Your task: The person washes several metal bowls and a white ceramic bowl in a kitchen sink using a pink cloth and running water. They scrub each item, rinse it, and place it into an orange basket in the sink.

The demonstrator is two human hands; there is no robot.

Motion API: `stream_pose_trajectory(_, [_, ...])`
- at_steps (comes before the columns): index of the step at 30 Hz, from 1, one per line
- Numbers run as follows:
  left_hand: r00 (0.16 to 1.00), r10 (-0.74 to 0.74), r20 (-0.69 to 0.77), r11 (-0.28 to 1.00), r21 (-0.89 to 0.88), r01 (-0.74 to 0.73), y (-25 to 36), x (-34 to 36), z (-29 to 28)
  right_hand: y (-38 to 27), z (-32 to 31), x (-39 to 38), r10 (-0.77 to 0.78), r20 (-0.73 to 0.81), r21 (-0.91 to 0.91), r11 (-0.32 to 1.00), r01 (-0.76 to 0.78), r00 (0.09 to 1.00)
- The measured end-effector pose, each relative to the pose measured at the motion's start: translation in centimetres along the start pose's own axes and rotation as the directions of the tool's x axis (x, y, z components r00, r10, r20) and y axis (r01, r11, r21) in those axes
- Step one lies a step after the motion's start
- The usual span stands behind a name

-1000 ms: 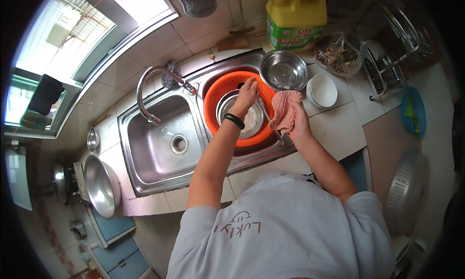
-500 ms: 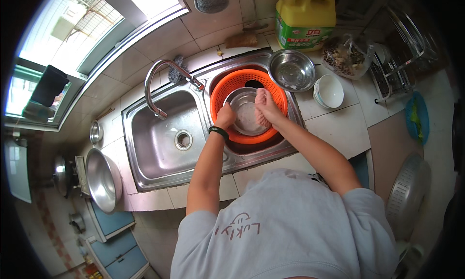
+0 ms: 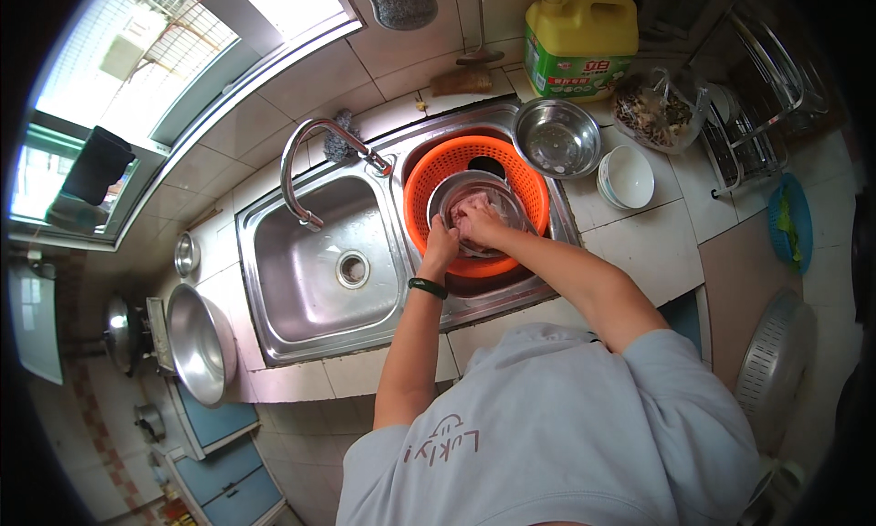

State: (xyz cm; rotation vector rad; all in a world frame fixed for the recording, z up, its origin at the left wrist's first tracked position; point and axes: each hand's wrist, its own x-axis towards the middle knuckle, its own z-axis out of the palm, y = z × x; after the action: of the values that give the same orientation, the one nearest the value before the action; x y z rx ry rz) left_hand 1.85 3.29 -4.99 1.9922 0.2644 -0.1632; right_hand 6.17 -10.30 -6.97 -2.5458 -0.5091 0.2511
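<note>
A stainless steel bowl [image 3: 511, 208] is tilted over an orange perforated plastic basket [image 3: 429, 168], which sits in the right basin of the double sink. My left hand [image 3: 442, 241] is closed on the bowl's near left rim. Inside the bowl, my right hand [image 3: 484, 227] presses a pink cloth [image 3: 467, 203] against the inner surface; the cloth is partly hidden by the fingers. A small dark round thing [image 3: 489, 166] shows in the basket behind the bowl.
The curved faucet [image 3: 294, 175] stands over the left basin [image 3: 310, 252]. Right of the basket are a steel bowl [image 3: 557, 141], white bowls [image 3: 630, 177], a yellow-green detergent jug [image 3: 580, 47], a plastic bag of food [image 3: 659, 115] and a wire rack [image 3: 730, 156]. A large steel basin [image 3: 196, 343] rests at left.
My right hand and the pink cloth have moved from the bowl's right rim down into its inside. The bowl has tilted, and my left hand has shifted along its near rim.
</note>
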Motion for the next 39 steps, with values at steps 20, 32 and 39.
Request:
stream_pose_trajectory(20, [0.996,-0.067,0.062,0.988,-0.133,0.075,-0.3,0.2,0.2,0.2,2.9,2.1,-0.023,0.212,0.695,0.707,-0.134,0.977])
stream_pose_trajectory(32, [0.955,-0.260,0.140,0.854,-0.429,0.295,2.7,-1.8,-0.3,1.8,-3.1,2.2,-0.116,-0.091,-0.180,0.979,0.098,0.989])
stream_pose_trajectory(39, [0.998,0.030,-0.053,0.999,-0.026,-0.031,-0.6,-0.6,1.6,3.1,-0.1,1.4,-0.041,-0.069,0.353,0.934,0.063,0.997])
